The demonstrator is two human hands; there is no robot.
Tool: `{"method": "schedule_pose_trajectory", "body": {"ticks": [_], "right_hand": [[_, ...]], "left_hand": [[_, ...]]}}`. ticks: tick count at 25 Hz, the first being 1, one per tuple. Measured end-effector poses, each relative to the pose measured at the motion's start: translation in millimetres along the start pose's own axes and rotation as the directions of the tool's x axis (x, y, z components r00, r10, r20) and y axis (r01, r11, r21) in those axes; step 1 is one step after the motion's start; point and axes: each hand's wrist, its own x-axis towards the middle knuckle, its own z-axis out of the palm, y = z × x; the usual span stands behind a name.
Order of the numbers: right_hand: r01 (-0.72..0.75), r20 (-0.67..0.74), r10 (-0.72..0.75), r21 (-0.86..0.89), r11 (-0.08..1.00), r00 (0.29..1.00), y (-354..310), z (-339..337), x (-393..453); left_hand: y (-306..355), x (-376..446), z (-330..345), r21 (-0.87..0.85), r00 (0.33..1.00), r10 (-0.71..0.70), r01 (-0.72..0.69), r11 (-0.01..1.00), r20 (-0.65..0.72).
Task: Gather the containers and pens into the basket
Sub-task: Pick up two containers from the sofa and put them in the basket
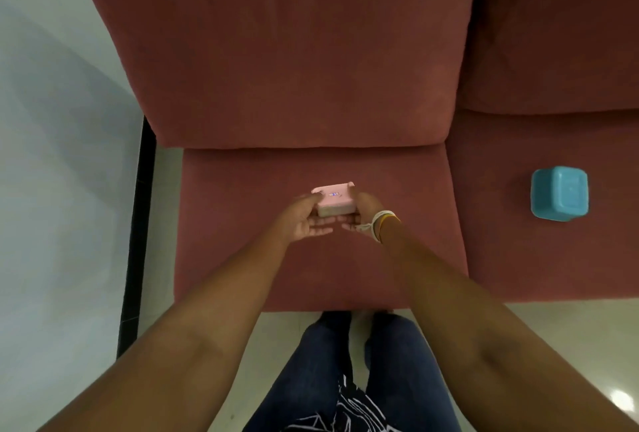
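- holding: pink box [334, 199], a small lidded container, gripped between left hand [304, 215] and right hand [363, 212] above the sofa seat [262, 258].
- grip, left: fingers curled under and along the box's left side, thumb up near the lid; the hand holds the box.
- grip, right: fingers wrapped on the box's right end; the hand also holds the box. wristbands [380, 224] on that wrist.
- axis: box's long side runs left to right, spanning from one hand to the other; lid faces up, slightly tilted toward the camera.
- second container: blue tub [559, 193], lying upside down on the next seat cushion, well apart from the box, off to the right.
- key relation: the tub lies to the right of the grip, so the right hand is the nearer one; it would have to let go of the box to reach it.
- basket: not in view; its direction cannot be told.
- pens: none visible.
- judgement: first container in hand, tub not yet gathered.
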Motion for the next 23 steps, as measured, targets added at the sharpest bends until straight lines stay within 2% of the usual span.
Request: {"method": "schedule_pose_trajectory", "body": {"ticks": [4,8,14,16,17,19,21,23], "right_hand": [[-0.021,-0.001,0.021,-0.083,0.996,1.000,-11.7,-35.9,0.6],[-0.032,-0.116,0.024,-0.066,0.997,0.993,-12.2,-108.7,10.8],[-0.071,-0.209,0.058,-0.054,0.996,0.976,-12.4,-262.1,9.2],[-0.071,-0.281,0.038,-0.110,0.991,0.959,-15.8,-317.8,4.1],[-0.057,-0.320,-0.011,-0.203,0.977,0.947,-16.3,-345.0,3.9],[-0.063,-0.467,-0.152,-0.413,0.908,0.871,-18.4,-400.1,4.3],[-0.031,-0.582,-0.236,-0.410,0.912,0.778,-21.2,-439.5,2.9],[-0.079,-0.667,-0.251,-0.422,0.903,0.702,-28.3,-471.0,11.1]], "left_hand": [[1.7,5.4,29.4,-0.081,0.998,0.006,-0.011,0.997,-0.067],[-4.4,15.4,78.5,-0.135,0.991,0.019,-0.037,0.990,-0.129],[-42.3,38.0,225.4,-0.163,0.989,-0.014,-0.011,0.987,-0.149],[-55.1,43.6,282.3,-0.171,0.992,-0.030,0.008,0.985,-0.125],[-60.9,46.3,306.9,-0.189,0.992,-0.036,0.014,0.982,-0.118],[-72.8,54.0,353.6,-0.242,0.991,-0.052,0.021,0.970,-0.123],[-82.0,61.8,387.7,-0.285,0.990,-0.058,0.019,0.958,-0.129],[-88.5,71.8,411.9,-0.313,0.987,-0.066,0.018,0.950,-0.144]]}}
